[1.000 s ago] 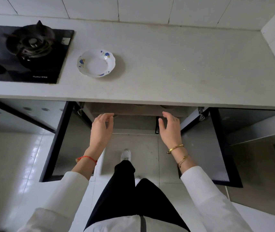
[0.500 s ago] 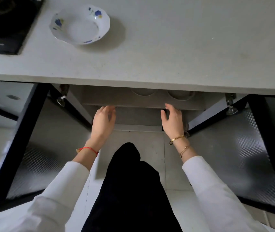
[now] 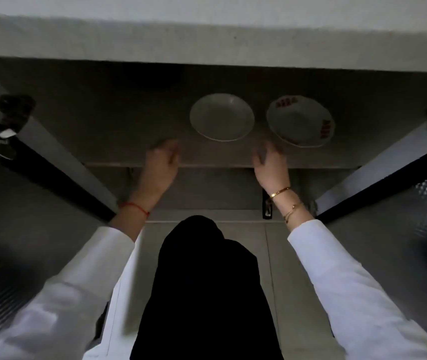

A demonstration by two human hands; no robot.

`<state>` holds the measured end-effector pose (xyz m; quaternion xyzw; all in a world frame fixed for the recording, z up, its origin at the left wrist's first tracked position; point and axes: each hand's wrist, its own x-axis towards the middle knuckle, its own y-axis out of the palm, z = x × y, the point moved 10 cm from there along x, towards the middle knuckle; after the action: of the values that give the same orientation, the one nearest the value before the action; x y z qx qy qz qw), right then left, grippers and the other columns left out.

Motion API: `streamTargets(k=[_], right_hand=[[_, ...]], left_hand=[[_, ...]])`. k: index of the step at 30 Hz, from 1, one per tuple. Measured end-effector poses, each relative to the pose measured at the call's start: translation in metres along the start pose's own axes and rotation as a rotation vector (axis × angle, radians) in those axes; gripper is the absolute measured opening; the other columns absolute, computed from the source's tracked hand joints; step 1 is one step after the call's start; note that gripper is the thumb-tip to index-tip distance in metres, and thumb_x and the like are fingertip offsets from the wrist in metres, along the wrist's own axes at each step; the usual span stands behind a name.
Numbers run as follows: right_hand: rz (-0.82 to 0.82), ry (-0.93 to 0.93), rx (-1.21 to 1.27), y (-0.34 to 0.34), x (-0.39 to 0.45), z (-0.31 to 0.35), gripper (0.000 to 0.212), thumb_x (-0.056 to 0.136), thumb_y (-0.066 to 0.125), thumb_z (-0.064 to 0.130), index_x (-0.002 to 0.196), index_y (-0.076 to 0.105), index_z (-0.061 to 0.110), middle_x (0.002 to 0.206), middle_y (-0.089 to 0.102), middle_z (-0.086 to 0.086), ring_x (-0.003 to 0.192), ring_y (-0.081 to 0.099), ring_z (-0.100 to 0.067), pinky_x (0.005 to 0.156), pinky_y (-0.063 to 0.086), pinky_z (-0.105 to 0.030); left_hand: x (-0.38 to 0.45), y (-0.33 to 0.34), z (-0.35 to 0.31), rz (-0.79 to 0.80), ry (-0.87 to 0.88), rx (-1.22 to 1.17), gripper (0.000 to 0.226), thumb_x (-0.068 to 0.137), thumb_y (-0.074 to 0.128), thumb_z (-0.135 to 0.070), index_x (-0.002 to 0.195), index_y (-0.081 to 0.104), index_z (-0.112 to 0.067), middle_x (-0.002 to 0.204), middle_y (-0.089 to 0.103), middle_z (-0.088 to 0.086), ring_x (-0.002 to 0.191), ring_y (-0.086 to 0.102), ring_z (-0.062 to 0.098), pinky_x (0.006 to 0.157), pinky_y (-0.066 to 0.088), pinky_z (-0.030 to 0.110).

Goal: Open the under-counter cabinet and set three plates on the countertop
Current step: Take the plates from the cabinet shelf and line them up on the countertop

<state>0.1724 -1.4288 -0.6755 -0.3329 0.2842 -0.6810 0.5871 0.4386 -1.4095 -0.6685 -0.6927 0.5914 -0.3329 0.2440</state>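
Observation:
Two plates lie on the dark cabinet shelf (image 3: 103, 126) under the countertop (image 3: 207, 42): a plain white plate (image 3: 222, 116) and, to its right, a white plate with red marks (image 3: 299, 120). My left hand (image 3: 161, 162) reaches over the shelf's front edge, left of the plain plate, fingers apart and blurred. My right hand (image 3: 269, 162) reaches in between the two plates, just short of them, holding nothing. Neither hand touches a plate.
Both cabinet doors stand open: the left door (image 3: 38, 165) and the right door (image 3: 389, 172) swing out beside my arms, with hinges near the top corners. My dark trouser leg (image 3: 207, 281) fills the lower middle over the tiled floor.
My head has dropped lower and closer, so the shelf and its two plates show and the countertop bowl has left view. Both hands have moved forward onto the shelf.

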Motion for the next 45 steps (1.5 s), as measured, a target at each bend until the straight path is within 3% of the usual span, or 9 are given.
streamTargets(k=[8, 12, 15, 20, 24, 31, 34, 38, 45], right_hand=[[-0.096, -0.071, -0.001, 0.022, 0.035, -0.007, 0.033, 0.093, 0.051, 0.016, 0.123, 0.055, 0.0, 0.118, 0.062, -0.023, 0.107, 0.058, -0.04, 0.088, 0.045, -0.039], [-0.117, -0.079, -0.027, 0.025, 0.061, -0.003, 0.029, 0.095, 0.049, 0.017, 0.118, 0.056, -0.001, 0.117, 0.061, -0.025, 0.106, 0.059, -0.039, 0.086, 0.045, -0.039], [-0.08, 0.005, -0.005, 0.03, 0.081, -0.008, 0.034, 0.099, 0.044, 0.026, 0.116, 0.056, -0.001, 0.115, 0.062, -0.025, 0.106, 0.059, -0.039, 0.088, 0.049, -0.042], [-0.008, 0.113, 0.006, 0.04, 0.105, -0.023, 0.04, 0.099, 0.043, 0.029, 0.113, 0.059, -0.005, 0.117, 0.061, -0.026, 0.11, 0.058, -0.039, 0.088, 0.044, -0.036], [0.022, 0.141, 0.025, 0.048, 0.11, -0.03, 0.038, 0.099, 0.044, 0.026, 0.11, 0.06, -0.006, 0.115, 0.062, -0.027, 0.109, 0.058, -0.039, 0.088, 0.045, -0.037], [0.039, 0.151, 0.125, 0.056, 0.108, -0.031, 0.028, 0.097, 0.041, 0.014, 0.105, 0.062, -0.003, 0.109, 0.064, -0.027, 0.103, 0.06, -0.036, 0.074, 0.034, -0.025], [0.071, 0.153, 0.132, 0.06, 0.109, -0.029, 0.021, 0.096, 0.042, 0.012, 0.084, 0.059, 0.008, 0.094, 0.062, -0.024, 0.091, 0.058, -0.031, 0.074, 0.033, -0.025], [0.07, 0.148, 0.137, 0.057, 0.106, -0.026, 0.034, 0.094, 0.042, 0.01, 0.061, 0.043, 0.02, 0.085, 0.054, -0.012, 0.082, 0.048, -0.019, 0.073, 0.033, -0.026], [0.052, 0.149, 0.195, 0.054, 0.074, -0.031, 0.024, 0.094, 0.042, 0.009, 0.097, 0.064, 0.0, 0.103, 0.068, -0.022, 0.098, 0.062, -0.033, 0.074, 0.04, -0.027]], left_hand=[[0.036, 0.025, 0.027, -0.076, 0.013, -0.037, 0.031, 0.094, 0.05, -0.011, 0.122, 0.063, -0.006, 0.116, 0.069, 0.017, 0.099, 0.068, 0.03, 0.088, 0.047, 0.028], [0.071, 0.029, 0.029, -0.107, -0.02, 0.006, 0.029, 0.096, 0.047, -0.014, 0.115, 0.065, -0.001, 0.111, 0.069, 0.022, 0.101, 0.066, 0.035, 0.085, 0.045, 0.033], [0.097, 0.036, 0.034, -0.074, -0.08, 0.048, 0.036, 0.1, 0.041, -0.022, 0.112, 0.066, 0.001, 0.123, 0.063, 0.022, 0.115, 0.059, 0.035, 0.091, 0.041, 0.034], [0.122, 0.052, 0.045, -0.006, -0.207, 0.038, 0.043, 0.101, 0.04, -0.032, 0.112, 0.063, 0.003, 0.12, 0.062, 0.027, 0.114, 0.057, 0.04, 0.091, 0.043, 0.038], [0.13, 0.067, 0.041, 0.067, -0.19, 0.028, 0.042, 0.099, 0.042, -0.033, 0.12, 0.059, 0.0, 0.125, 0.061, 0.024, 0.118, 0.056, 0.039, 0.096, 0.043, 0.04], [0.129, 0.083, 0.032, 0.142, -0.14, 0.042, 0.038, 0.093, 0.054, -0.026, 0.124, 0.061, -0.004, 0.126, 0.063, 0.02, 0.117, 0.057, 0.035, 0.095, 0.044, 0.037], [0.126, 0.086, 0.032, 0.164, -0.145, 0.05, 0.039, 0.093, 0.055, -0.027, 0.126, 0.061, -0.007, 0.128, 0.062, 0.019, 0.12, 0.056, 0.034, 0.096, 0.043, 0.036], [0.122, 0.082, 0.035, 0.146, -0.187, 0.009, 0.035, 0.093, 0.056, -0.025, 0.12, 0.065, -0.005, 0.123, 0.065, 0.019, 0.117, 0.058, 0.035, 0.093, 0.044, 0.035], [0.094, 0.063, 0.035, 0.029, -0.166, -0.062, 0.025, 0.087, 0.061, -0.023, 0.106, 0.072, -0.009, 0.105, 0.073, 0.014, 0.103, 0.065, 0.029, 0.084, 0.049, 0.033]])
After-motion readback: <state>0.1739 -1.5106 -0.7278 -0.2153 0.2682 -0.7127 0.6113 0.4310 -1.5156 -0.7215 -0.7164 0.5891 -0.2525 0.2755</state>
